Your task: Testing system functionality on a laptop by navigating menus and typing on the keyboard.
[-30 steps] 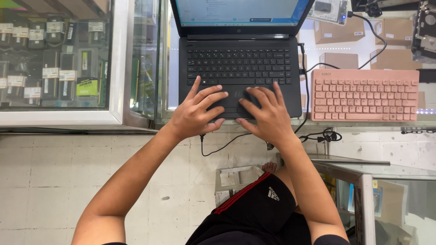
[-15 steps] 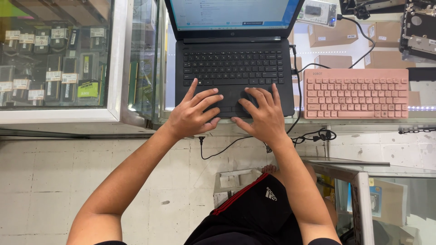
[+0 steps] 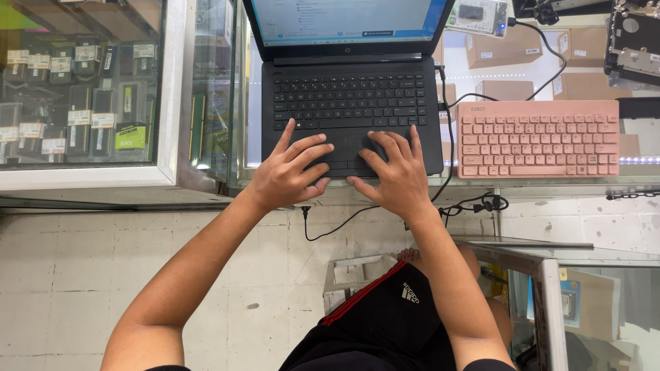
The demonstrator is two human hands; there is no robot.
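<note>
Both open hands, left hand (image 3: 289, 172) and right hand (image 3: 395, 172), rest spread on the black laptop (image 3: 350, 103) at upper centre, gripping nothing; its screen is lit.

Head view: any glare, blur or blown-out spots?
Head view: sharp overall, both hands, left and right, unblurred; laptop screen bright, its text too small to read; reflections on the glass display case; a light strip glows beside the pink keyboard.

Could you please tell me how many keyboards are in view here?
2: the black laptop keyboard above both hands, and a separate pink keyboard right of the laptop. None seems hidden.
</note>
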